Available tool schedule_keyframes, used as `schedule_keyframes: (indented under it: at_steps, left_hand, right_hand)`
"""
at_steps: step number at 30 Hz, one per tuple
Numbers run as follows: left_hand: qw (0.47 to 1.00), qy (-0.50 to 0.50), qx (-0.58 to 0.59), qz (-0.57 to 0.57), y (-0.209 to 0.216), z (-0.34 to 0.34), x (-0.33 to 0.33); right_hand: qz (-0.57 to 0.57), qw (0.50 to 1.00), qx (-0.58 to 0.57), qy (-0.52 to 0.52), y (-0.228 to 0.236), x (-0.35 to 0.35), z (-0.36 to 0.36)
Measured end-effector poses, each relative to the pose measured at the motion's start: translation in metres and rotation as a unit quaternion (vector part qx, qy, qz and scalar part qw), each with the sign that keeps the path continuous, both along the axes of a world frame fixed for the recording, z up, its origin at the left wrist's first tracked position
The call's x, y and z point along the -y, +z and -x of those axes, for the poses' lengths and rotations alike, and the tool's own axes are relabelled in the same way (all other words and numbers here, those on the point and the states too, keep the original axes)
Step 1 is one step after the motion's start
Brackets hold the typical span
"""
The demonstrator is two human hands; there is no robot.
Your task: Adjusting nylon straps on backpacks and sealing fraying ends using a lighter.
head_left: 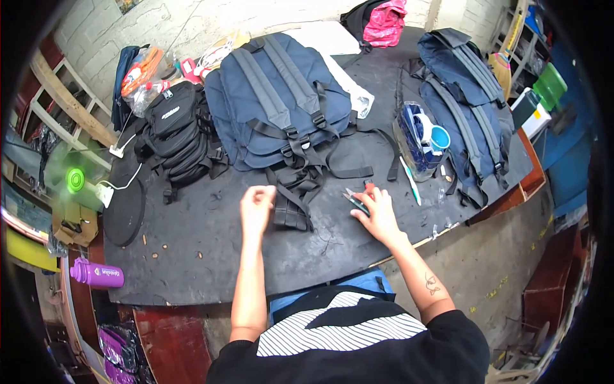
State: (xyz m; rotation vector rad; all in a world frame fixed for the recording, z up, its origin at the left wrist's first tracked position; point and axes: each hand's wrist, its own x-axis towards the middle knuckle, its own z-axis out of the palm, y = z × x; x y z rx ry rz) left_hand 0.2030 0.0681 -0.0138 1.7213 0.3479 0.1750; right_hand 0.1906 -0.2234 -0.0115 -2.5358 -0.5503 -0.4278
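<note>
My left hand [257, 208] hovers over the near middle of the black table, left of a bunch of black webbing straps [295, 201]. Its fingers are curled together; whatever they may hold is hidden. My right hand [382, 221] rests low over the table, right of the straps, with a small pair of thread snips [358, 202] between thumb and fingers, blades pointing up and left. A small red piece [369, 187] shows at its fingertips. Beyond the straps lies a large navy backpack [275, 96] with grey shoulder straps, its webbing trailing toward me.
A black bag [176, 131] lies to the left, more navy backpacks [464, 109] to the right. Beside them stand a clear container [419, 153], a light-blue tape roll [439, 137] and a white-and-teal stick [410, 181]. A purple bottle [97, 273] is at the left table edge.
</note>
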Motion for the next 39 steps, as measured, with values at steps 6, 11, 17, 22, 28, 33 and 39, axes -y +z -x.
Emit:
schedule_keyframes:
  at_steps: [6, 11, 17, 22, 28, 33, 39]
  left_hand:
    - [0.992, -0.094, -0.033, -0.08, -0.022, 0.024, 0.005]
    - [0.972, 0.001, -0.042, 0.229, -0.017, 0.028, 0.008]
    - [0.746, -0.229, -0.16, 0.605, -0.029, -0.008, 0.021]
    - [0.741, -0.053, -0.133, 0.656, -0.015, -0.011, 0.053]
    - [0.789, 0.001, -0.12, 0.602, -0.034, -0.016, 0.053]
    - [0.868, -0.028, -0.121, 0.481, -0.031, -0.005, 0.057]
    - [0.899, -0.037, -0.009, 0.437, -0.006, 0.017, 0.059]
  right_hand:
    - [0.079, 0.994, 0.002, -0.079, -0.027, 0.025, -0.007]
    - [-0.308, 0.935, -0.126, -0.12, -0.016, 0.018, -0.004]
    - [-0.373, 0.891, -0.255, -0.039, -0.014, -0.057, 0.006]
    - [-0.546, 0.784, -0.295, 0.012, 0.0, -0.064, -0.007]
    - [-0.633, 0.717, -0.292, 0.014, 0.019, -0.034, -0.022]
    - [-0.568, 0.709, -0.4, 0.122, 0.036, -0.055, -0.001]
    - [-0.44, 0.891, -0.108, 0.029, 0.023, -0.081, -0.02]
